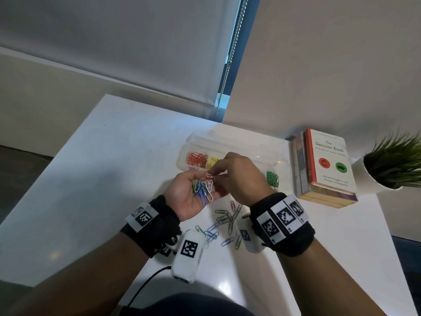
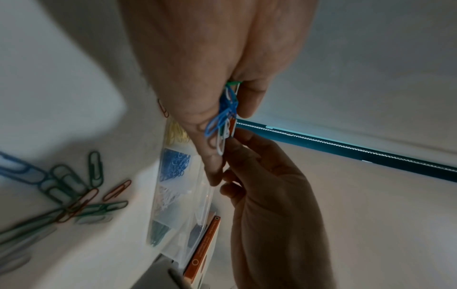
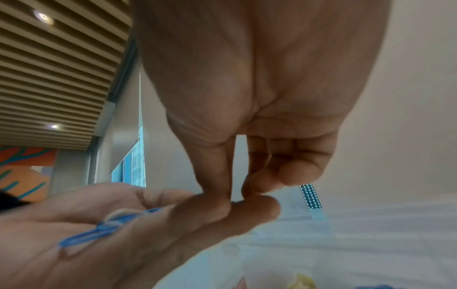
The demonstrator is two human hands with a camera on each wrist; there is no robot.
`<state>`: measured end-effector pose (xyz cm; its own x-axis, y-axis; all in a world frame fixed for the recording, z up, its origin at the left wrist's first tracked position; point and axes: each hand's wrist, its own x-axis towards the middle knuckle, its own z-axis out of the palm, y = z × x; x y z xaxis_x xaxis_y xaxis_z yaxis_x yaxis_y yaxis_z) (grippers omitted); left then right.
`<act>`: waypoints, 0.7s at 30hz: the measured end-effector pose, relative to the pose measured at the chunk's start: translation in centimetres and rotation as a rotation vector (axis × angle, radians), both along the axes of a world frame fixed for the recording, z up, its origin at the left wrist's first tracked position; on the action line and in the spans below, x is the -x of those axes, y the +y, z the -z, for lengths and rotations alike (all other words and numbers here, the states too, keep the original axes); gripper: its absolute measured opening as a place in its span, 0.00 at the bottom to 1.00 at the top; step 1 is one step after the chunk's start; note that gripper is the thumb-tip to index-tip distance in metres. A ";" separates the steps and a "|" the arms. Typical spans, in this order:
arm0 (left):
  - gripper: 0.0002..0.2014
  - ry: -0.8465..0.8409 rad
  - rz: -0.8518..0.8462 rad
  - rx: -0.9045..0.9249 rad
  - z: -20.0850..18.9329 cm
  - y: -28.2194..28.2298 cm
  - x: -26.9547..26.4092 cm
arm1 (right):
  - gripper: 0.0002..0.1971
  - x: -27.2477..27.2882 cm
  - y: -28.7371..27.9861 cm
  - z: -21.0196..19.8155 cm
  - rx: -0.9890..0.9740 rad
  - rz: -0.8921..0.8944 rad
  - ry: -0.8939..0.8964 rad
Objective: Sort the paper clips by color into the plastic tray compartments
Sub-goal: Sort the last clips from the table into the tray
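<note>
The left hand [image 1: 185, 197] lay palm up, fingers loosely cupped under a bunch of clips [image 1: 203, 189]. The right hand [image 1: 241, 176] pinched one white clip [image 1: 209, 175] above it, near the tray [image 1: 193, 142].

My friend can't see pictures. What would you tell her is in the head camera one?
A right hand pinches a white paper clip from a bunch of clips in the cupped left hand, above a white table. Behind sits a clear tray holding sorted clips.

My left hand [image 2: 197, 68] holds a bunch of blue, white and green paper clips [image 2: 226, 121]; my right hand [image 2: 267, 185] pinches at its lower end. Loose clips [image 2: 74, 191] lie beside the plastic tray [image 2: 183, 230].
</note>
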<state>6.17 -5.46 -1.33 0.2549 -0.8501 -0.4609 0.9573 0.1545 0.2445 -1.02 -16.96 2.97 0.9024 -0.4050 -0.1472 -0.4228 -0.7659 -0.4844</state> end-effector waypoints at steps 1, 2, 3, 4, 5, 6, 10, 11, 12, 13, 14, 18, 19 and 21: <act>0.16 -0.006 0.004 0.001 -0.1 -0.1 0.1 | 0.07 0.2 0.0 0.0 0.005 -0.002 -0.005; 0.18 -0.013 0.013 -0.001 0.0 -0.1 0.1 | 0.05 0.4 0.0 -0.2 0.015 -0.005 -0.006; 0.19 -0.021 0.027 -0.001 0.0 -0.1 0.1 | 0.04 0.6 0.0 -0.2 0.023 -0.002 -0.005; 0.20 -0.034 0.043 -0.006 0.1 -0.2 0.1 | 0.04 0.8 -0.1 -0.3 0.035 0.006 -0.005; 0.21 -0.044 0.052 -0.012 0.2 -0.3 0.0 | 0.04 0.9 -0.1 -0.3 0.051 0.013 -0.005; 0.21 -0.053 0.054 -0.023 0.3 -0.3 0.0 | 0.05 1.1 0.0 -0.3 0.067 0.011 -0.004; 0.20 -0.079 0.052 -0.035 0.5 -0.4 0.1 | 0.05 1.7 0.3 -0.7 0.083 0.036 -0.072; 0.20 -0.087 0.049 -0.034 0.4 -0.3 0.1 | 0.05 1.8 0.4 -0.7 0.058 0.055 -0.088; 0.20 -0.089 0.044 -0.034 0.3 -0.3 0.0 | 0.04 2.0 0.5 -0.7 0.023 0.067 -0.094; 0.19 -0.080 0.038 -0.032 0.2 -0.3 0.0 | 0.05 2.1 0.7 -0.6 -0.034 0.069 -0.102; 0.19 -0.068 0.031 -0.028 0.2 -0.3 0.0 | 0.07 2.1 1.0 -0.5 -0.100 0.071 -0.117; 0.22 -0.077 0.036 -0.033 -0.1 -0.4 0.0 | 0.09 2.1 1.3 0.0 -0.222 0.127 -0.097; 0.23 -0.087 0.035 -0.024 -0.1 -0.4 0.0 | 0.07 2.1 1.3 0.1 -0.214 0.146 -0.082; 0.23 -0.091 0.033 -0.017 -0.2 -0.4 0.3 | 0.01 2.0 1.2 0.2 -0.196 0.178 -0.067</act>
